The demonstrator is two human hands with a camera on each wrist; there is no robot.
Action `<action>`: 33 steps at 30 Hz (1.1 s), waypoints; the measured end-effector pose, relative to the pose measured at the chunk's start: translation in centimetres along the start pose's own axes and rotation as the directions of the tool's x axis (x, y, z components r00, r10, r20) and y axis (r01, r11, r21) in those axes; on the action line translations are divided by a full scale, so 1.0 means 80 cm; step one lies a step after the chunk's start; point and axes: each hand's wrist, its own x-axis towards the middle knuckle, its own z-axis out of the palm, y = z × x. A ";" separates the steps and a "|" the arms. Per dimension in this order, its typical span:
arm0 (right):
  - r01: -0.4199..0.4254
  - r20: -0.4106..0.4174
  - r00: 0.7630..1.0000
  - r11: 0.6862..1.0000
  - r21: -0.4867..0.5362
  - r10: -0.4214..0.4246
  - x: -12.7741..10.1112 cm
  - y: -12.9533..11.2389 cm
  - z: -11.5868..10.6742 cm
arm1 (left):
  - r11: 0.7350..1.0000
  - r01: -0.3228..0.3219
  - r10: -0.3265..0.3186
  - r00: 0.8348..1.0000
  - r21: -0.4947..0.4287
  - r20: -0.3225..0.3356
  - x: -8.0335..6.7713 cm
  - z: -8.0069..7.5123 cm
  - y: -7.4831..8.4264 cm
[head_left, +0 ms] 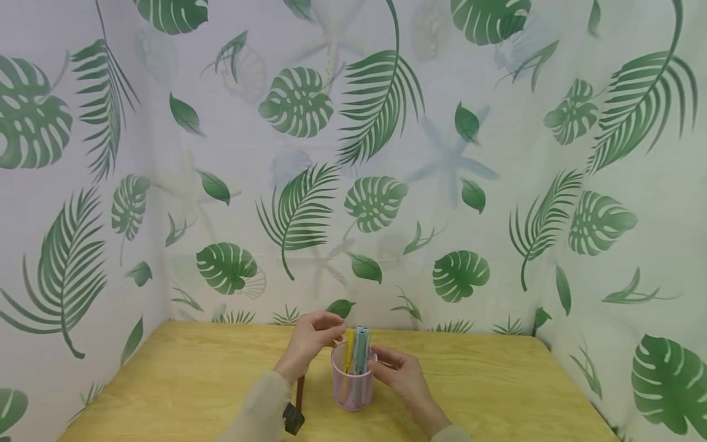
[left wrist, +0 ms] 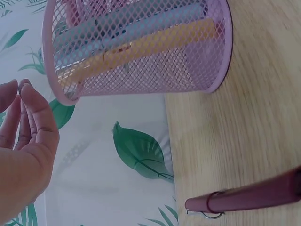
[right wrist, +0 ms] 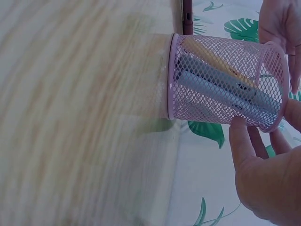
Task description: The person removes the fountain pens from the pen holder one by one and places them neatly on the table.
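Note:
A pink mesh pen holder (head_left: 352, 393) stands upright on the table. Inside lean a yellow pen (head_left: 350, 351) and several bluish-green and pale blue pens (head_left: 361, 350). My right hand (head_left: 405, 377) holds the holder near its rim, the thumb on the mesh and other fingers by the rim in the right wrist view. At the holder's upper left is my left hand (head_left: 313, 337). In the left wrist view that hand (left wrist: 30, 136) is apart from the mesh, thumb and forefinger tips close together, with nothing visible between them.
A dark red, stick-like thing with a metal ring (left wrist: 244, 195) lies on the wooden table (head_left: 210, 380), left of the holder. Behind the table hangs a white leaf-print cloth (head_left: 397, 276), which also covers both sides.

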 end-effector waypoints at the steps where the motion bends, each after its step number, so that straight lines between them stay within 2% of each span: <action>1: 0.000 0.000 1.000 1.000 -0.001 0.000 0.000 0.000 0.000 | 1.000 -0.002 0.002 1.000 0.007 0.008 0.000 0.002 0.000; 7: -0.006 0.001 1.000 1.000 0.000 0.006 0.001 0.001 0.003 | 0.999 -0.001 0.000 1.000 0.046 0.015 -0.001 0.008 -0.004; 14: 0.022 -0.017 1.000 1.000 0.000 -0.022 0.003 0.002 0.001 | 0.995 -0.039 0.036 0.999 0.092 0.036 0.003 0.017 -0.003; 25: 0.013 0.018 1.000 1.000 -0.011 -0.013 0.000 0.000 0.001 | 0.976 -0.080 0.074 0.997 0.200 0.035 0.007 0.027 -0.008; 33: 0.008 0.023 1.000 1.000 -0.013 -0.008 0.000 0.001 -0.001 | 0.959 -0.080 0.071 0.997 0.270 0.042 0.008 0.034 -0.008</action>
